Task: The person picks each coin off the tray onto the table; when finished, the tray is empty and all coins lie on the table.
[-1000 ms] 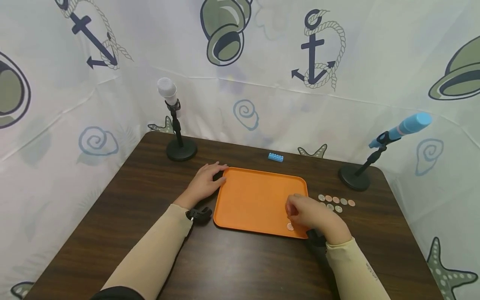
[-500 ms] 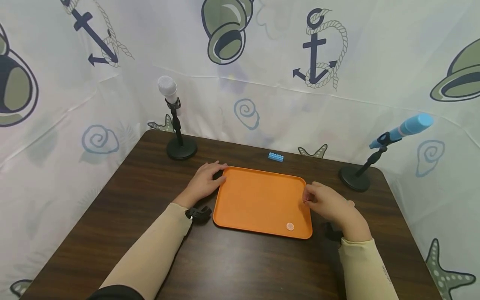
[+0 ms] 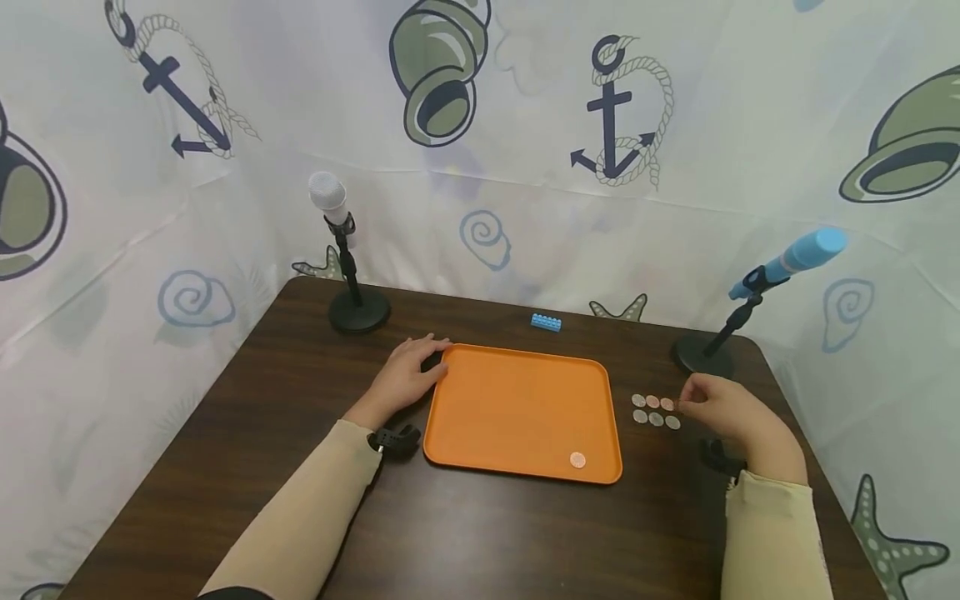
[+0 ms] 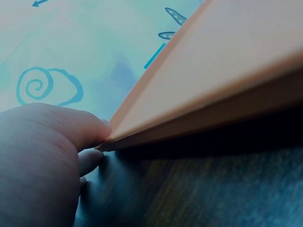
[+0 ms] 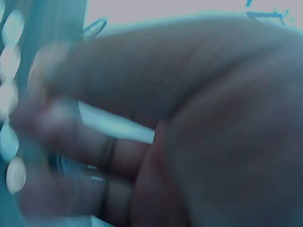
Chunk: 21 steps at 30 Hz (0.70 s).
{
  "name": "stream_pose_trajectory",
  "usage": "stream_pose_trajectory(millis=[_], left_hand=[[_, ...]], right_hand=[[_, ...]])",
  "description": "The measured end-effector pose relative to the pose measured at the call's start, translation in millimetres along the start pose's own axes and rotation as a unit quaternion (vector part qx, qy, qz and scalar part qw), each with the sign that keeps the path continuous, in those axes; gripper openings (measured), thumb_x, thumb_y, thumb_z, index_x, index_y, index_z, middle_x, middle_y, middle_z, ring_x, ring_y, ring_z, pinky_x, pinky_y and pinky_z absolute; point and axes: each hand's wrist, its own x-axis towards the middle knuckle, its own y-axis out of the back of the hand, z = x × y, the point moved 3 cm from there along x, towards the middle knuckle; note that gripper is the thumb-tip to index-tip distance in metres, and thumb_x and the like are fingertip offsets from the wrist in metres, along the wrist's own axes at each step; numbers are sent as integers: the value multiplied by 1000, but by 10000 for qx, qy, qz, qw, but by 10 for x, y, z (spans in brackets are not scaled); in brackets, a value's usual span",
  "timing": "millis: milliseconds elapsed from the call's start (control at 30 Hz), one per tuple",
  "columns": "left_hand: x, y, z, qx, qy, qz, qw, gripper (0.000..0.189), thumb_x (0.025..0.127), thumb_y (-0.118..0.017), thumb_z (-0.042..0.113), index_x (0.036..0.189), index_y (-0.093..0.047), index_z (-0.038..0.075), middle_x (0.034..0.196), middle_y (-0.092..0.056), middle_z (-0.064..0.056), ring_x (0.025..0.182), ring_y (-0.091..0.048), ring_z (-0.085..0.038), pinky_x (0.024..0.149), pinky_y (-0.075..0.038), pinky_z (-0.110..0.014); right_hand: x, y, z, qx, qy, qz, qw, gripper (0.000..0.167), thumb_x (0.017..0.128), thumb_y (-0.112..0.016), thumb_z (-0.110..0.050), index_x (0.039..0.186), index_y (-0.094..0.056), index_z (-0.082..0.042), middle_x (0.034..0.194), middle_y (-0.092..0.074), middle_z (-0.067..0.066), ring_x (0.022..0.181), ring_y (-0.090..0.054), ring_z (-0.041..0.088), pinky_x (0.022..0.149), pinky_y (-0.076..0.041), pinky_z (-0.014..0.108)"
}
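Note:
An orange tray (image 3: 517,417) lies on the dark wooden table, one small pale coin (image 3: 577,460) inside near its front right corner. My left hand (image 3: 401,375) rests at the back left corner of the tray, fingers extended; in the left wrist view its thumb (image 4: 90,130) touches the rim. To the right of the tray, pale and pinkish coins (image 3: 652,402) lie in two rows. Over the right end of these rows is my right hand (image 3: 727,408), thumb and fingers bent, tips close together. A blurred right wrist view shows several coins (image 5: 16,175) beside the fingertips.
A blue toy brick (image 3: 546,322) lies behind the tray. On black stands are a white microphone (image 3: 327,193) at the back left and a blue one (image 3: 810,250) at the back right. A patterned white curtain (image 3: 525,208) hangs behind the table.
My right hand has moved right, from above the tray to the right end of the coin rows. The coin in the tray stays put. My left hand keeps its place at the tray corner.

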Motion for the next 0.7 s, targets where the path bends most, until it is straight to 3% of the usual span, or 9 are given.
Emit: stream_pose_trajectory(millis=[167, 467, 700], left_hand=[[5, 8, -31, -29, -49, 95, 9999, 51, 111, -65, 36, 159, -58, 22, 168, -54, 1, 167, -34, -27, 141, -13, -55], [19, -31, -66, 24, -103, 100, 9999, 52, 110, -65, 36, 160, -58, 21, 167, -55, 0, 166, -34, -28, 141, -14, -56], [23, -44, -86, 62, -134, 147, 9998, 51, 110, -65, 36, 158, -59, 21, 166, -56, 0, 166, -35, -27, 141, -14, -55]], right_hand=[[76, 54, 274, -226, -431, -62, 9988, 20, 104, -68, -22, 100, -68, -2, 90, -61, 9, 87, -57, 26, 69, -48, 35], [154, -58, 427, -15, -554, -317, 9980, 21, 102, -74, -21, 92, -72, -2, 87, -62, 7, 85, -57, 25, 70, -48, 35], [217, -178, 511, 19, -584, -222, 9980, 19, 101, -74, -17, 90, -69, -2, 86, -64, 8, 82, -58, 24, 68, -49, 35]])
